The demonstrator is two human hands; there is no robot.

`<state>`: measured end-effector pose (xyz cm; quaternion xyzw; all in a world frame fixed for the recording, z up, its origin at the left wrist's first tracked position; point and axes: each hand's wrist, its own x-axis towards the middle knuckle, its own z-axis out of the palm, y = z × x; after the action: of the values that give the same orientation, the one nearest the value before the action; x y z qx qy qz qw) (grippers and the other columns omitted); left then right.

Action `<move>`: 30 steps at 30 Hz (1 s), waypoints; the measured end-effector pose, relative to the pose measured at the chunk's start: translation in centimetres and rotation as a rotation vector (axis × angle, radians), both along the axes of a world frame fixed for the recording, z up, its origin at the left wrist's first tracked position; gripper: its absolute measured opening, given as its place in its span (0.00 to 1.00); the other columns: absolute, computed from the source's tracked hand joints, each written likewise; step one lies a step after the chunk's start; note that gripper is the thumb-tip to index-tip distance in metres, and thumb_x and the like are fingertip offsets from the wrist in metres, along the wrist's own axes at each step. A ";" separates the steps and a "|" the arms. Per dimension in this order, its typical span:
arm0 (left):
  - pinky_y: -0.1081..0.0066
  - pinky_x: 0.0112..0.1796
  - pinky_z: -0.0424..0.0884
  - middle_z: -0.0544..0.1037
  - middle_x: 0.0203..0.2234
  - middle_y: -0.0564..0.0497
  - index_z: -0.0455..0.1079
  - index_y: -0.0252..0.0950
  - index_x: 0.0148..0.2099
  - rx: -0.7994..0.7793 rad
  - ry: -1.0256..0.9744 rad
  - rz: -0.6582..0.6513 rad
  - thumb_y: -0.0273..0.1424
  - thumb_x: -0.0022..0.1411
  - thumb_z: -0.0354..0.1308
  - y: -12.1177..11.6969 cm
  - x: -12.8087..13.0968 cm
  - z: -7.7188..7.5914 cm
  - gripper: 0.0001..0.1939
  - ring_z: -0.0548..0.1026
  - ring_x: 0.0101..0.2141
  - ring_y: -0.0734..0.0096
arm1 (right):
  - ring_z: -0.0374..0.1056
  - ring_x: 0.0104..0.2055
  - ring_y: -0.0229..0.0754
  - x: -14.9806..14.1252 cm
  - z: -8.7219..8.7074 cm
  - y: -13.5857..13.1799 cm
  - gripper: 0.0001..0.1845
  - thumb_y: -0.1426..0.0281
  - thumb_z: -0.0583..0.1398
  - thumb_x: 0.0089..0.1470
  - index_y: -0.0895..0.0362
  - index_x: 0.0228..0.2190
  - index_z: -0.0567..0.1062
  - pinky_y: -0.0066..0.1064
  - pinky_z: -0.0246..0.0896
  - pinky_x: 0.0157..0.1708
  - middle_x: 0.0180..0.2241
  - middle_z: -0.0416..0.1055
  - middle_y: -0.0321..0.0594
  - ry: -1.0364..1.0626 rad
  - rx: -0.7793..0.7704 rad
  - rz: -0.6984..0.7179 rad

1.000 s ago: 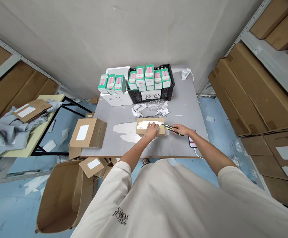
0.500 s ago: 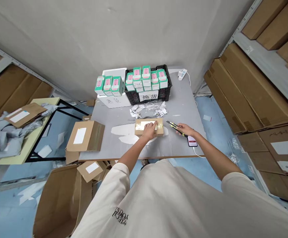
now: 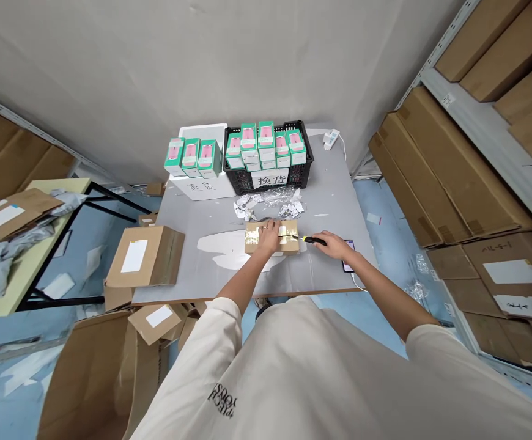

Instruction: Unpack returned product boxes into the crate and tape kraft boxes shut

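Nearest, black print point(image 3: 222, 400) on the shirt point(image 3: 312, 366) is too skewed to read. Mid-table point(image 3: 202, 280), the left hand point(image 3: 269, 235) lies with fingers slightly apart atop a taped cardboard parcel point(image 3: 286, 247), probably light, stiff, slick along the tape, best gripped by its sides; the right hand point(image 3: 333, 245) grasps a cutter point(image 3: 314, 240), its blade at the parcel's right end. Beyond, the black crate point(image 3: 303, 174) bears a sign point(image 3: 269, 179) reading 换货.

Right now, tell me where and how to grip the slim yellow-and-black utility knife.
Take the knife by its handle, probably from the right, where the right hand holds it. The narrow handle runs sideways, with the blade end pointing left at the small brown cardboard box under the left hand.
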<state>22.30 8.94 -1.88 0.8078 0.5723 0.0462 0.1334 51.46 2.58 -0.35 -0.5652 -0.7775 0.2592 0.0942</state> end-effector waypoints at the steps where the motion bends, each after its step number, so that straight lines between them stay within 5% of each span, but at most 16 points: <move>1: 0.48 0.60 0.59 0.60 0.66 0.38 0.58 0.42 0.65 -0.009 0.005 0.007 0.28 0.64 0.59 0.2 0.0 -0.1 0.29 0.57 0.66 0.46 | 0.72 0.49 0.50 -0.1 -0.1 0.0 0.22 0.62 0.57 0.65 0.49 0.59 0.74 0.37 0.65 0.51 0.51 0.74 0.46 -0.031 0.010 0.005; 5: 0.47 0.59 0.60 0.64 0.64 0.39 0.60 0.42 0.65 -0.021 0.000 0.001 0.29 0.65 0.56 0.6 0.0 -0.3 0.26 0.60 0.64 0.48 | 0.72 0.50 0.50 -0.5 -0.3 0.1 0.23 0.64 0.58 0.64 0.50 0.59 0.74 0.36 0.65 0.51 0.49 0.74 0.46 -0.055 0.028 -0.003; 11: 0.46 0.64 0.52 0.56 0.71 0.38 0.50 0.38 0.73 0.059 -0.037 -0.045 0.33 0.71 0.44 -0.8 -0.5 -1.0 0.30 0.53 0.70 0.49 | 0.72 0.51 0.50 -1.1 -0.1 -0.3 0.22 0.63 0.58 0.65 0.49 0.59 0.74 0.36 0.65 0.52 0.49 0.74 0.45 -0.002 0.009 -0.040; 19: 0.47 0.65 0.50 0.59 0.71 0.42 0.44 0.43 0.76 0.086 -0.028 -0.026 0.35 0.73 0.42 -1.0 -0.7 -1.1 0.32 0.53 0.70 0.52 | 0.71 0.51 0.49 -2.9 -1.3 -1.0 0.24 0.60 0.52 0.69 0.49 0.62 0.70 0.37 0.64 0.53 0.50 0.73 0.46 0.008 0.092 -0.145; 30: 0.47 0.65 0.50 0.55 0.72 0.41 0.48 0.41 0.75 0.059 -0.030 -0.060 0.34 0.72 0.41 -0.9 -1.0 -0.9 0.31 0.52 0.70 0.52 | 0.67 0.54 0.54 1.3 -1.6 1.0 0.25 0.60 0.51 0.68 0.51 0.62 0.70 0.42 0.59 0.55 0.53 0.72 0.49 -0.059 0.183 -0.172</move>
<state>21.33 8.07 -2.83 0.8274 0.5442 0.0713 0.1193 52.78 3.63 -1.94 -0.6261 -0.7490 0.1617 0.1444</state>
